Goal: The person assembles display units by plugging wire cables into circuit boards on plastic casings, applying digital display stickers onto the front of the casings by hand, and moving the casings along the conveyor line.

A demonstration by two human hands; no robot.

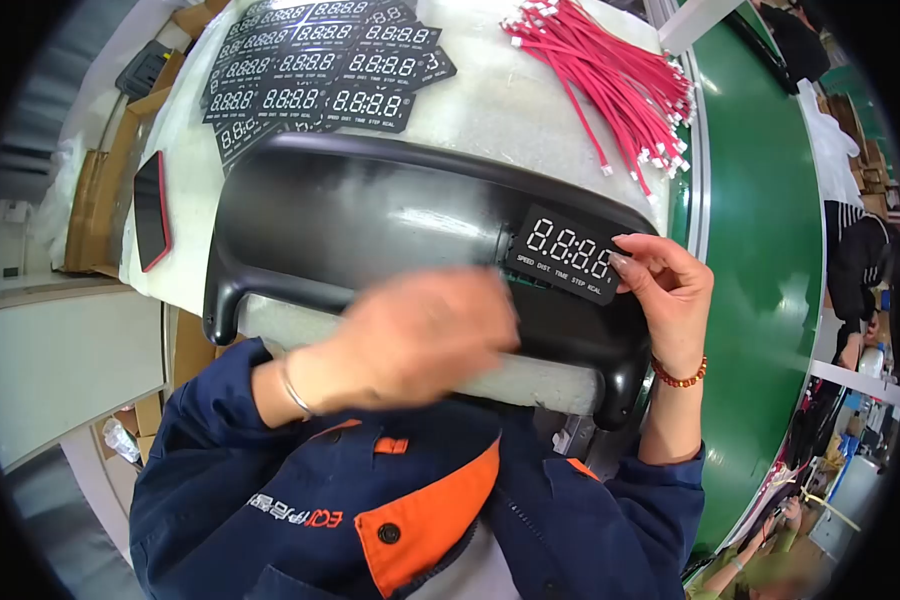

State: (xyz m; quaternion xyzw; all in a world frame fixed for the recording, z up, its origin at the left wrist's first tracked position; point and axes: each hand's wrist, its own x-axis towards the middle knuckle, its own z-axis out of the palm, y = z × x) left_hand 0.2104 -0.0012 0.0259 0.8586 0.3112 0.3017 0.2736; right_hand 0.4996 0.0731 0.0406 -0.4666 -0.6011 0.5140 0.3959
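A glossy black plastic housing (370, 215) lies across the work surface in front of me. Over an opening near its right end is a black display panel (560, 255) with white digits, slightly tilted. The thumb and finger of my right hand (670, 290) pinch this panel's right edge. My left hand (420, 335) is over the front middle of the housing, smeared by motion; its fingers and anything in them cannot be made out. A bit of green (526, 281) shows below the panel's left part.
Overlapping display panels (300, 75) lie at the back left. Red cables with white connectors (610, 85) are heaped at the back right. A dark phone-like object with a red edge (151, 212) lies left. Beyond the green surface (750, 220), other people are at the right.
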